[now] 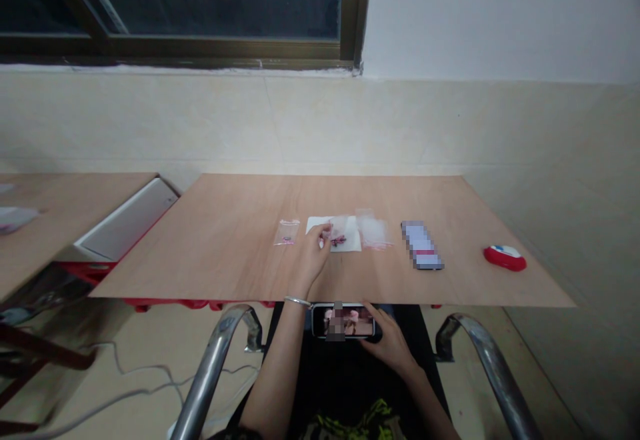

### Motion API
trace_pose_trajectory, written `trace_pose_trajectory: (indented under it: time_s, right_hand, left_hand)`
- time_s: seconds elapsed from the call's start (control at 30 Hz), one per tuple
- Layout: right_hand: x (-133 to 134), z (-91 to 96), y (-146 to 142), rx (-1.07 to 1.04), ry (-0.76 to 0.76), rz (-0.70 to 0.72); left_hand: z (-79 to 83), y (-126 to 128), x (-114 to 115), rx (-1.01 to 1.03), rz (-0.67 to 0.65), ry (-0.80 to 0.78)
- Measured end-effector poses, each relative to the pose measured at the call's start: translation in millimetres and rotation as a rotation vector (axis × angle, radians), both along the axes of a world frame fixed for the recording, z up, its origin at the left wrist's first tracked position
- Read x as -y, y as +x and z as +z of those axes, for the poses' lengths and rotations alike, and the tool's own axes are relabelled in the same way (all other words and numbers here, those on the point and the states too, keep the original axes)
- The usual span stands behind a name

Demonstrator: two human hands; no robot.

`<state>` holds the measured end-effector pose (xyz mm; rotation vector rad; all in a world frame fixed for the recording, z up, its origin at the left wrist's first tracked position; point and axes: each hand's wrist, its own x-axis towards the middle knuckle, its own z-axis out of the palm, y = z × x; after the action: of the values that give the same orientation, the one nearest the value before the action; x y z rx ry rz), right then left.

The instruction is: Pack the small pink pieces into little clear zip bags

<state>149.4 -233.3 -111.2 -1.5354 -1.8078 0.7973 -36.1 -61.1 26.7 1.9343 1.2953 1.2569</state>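
My left hand [313, 257] reaches over the wooden table [230, 240] with its fingertips pinched on a small white item at the edge of a white paper sheet [353, 243]. Small pink pieces [339, 240] lie on that sheet. A small clear bag [287, 232] with pink bits lies to the left, and a pile of clear bags [375, 232] to the right. My right hand [387, 340] holds a phone [343, 321] in my lap, below the table's near edge. A bracelet is on my left wrist.
A blurred card or box [423, 245] and a red and white object [505, 257] lie on the right of the table. A white and red case [125, 227] stands left, next to another table. Metal chair arms [215, 360] flank my lap. Cables run on the floor.
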Motion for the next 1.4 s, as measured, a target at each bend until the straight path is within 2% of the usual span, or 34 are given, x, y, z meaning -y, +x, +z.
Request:
trace_pose_trajectory:
  time_s: [0.17,0.3,0.67,0.77,0.9,0.97,1.07,1.2,1.4]
  right_hand:
    - [-0.6,5.0,-0.6,-0.011,-0.011,0.036]
    - [-2.5,14.3,-3.3,0.025,-0.080,0.033]
    - [-9.0,63.7,12.8,0.201,-0.329,-0.009]
    - [-28.7,74.5,18.1,0.120,-0.230,-0.088]
    - [-74.8,92.1,20.4,0.006,0.181,-0.196]
    - [-97.8,100.5,18.1,-0.010,0.289,-0.189]
    - [-122.6,109.5,10.3,-0.038,0.361,-0.108]
    - [-137.4,114.1,-2.9,-0.093,0.389,-0.007]
    - [-146.5,115.2,-12.9,-0.174,0.365,-0.024]
  left_hand:
    - [-2.9,0.8,-1.1,-0.004,-0.011,-0.017]
    - [-4.3,1.5,-1.9,-0.031,-0.016,-0.018]
    - [-11.3,0.1,-3.9,-0.064,-0.032,-0.021]
    - [-10.6,3.7,-2.7,-0.077,-0.047,-0.038]
    - [-4.4,13.0,3.6,-0.105,-0.125,-0.089]
    - [-1.0,17.6,7.9,-0.115,-0.179,-0.111]
    - [2.2,22.1,12.4,-0.126,-0.246,-0.131]
    - [5.3,22.5,11.4,-0.125,-0.211,-0.129]
    - [15.4,20.0,8.8,-0.140,-0.198,-0.135]
